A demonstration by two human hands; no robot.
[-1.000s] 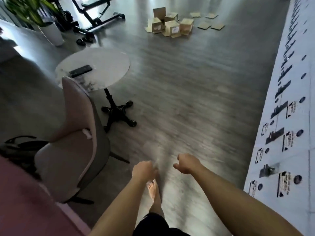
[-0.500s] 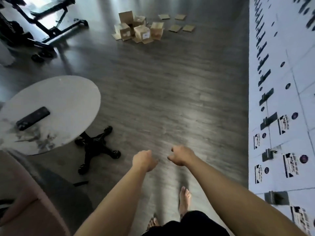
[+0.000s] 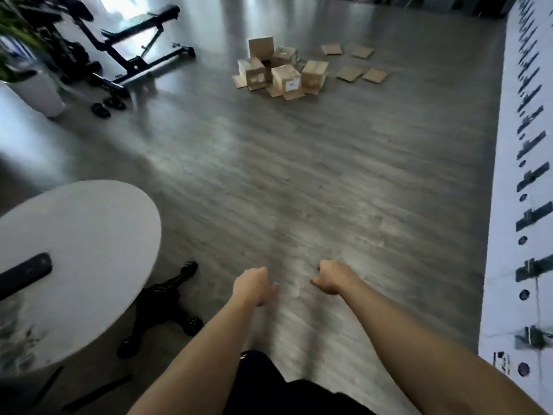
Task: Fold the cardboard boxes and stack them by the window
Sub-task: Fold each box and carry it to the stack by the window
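1. Both arms are stretched out low over the grey wood-plank floor (image 3: 299, 175). The left hand (image 3: 253, 285) and the right hand (image 3: 332, 277) each have their fingers curled in, holding nothing.
2. The brown cardboard boxes (image 3: 282, 71) sit in a loose heap on the floor far ahead, well away from the hands, with flat brown cardboard sheets (image 3: 357, 62) just to their right.
3. A round white table (image 3: 89, 250) is at the left with a black remote-like bar (image 3: 24, 275) on it.
4. A black workout bench (image 3: 137, 52) stands at the far left.
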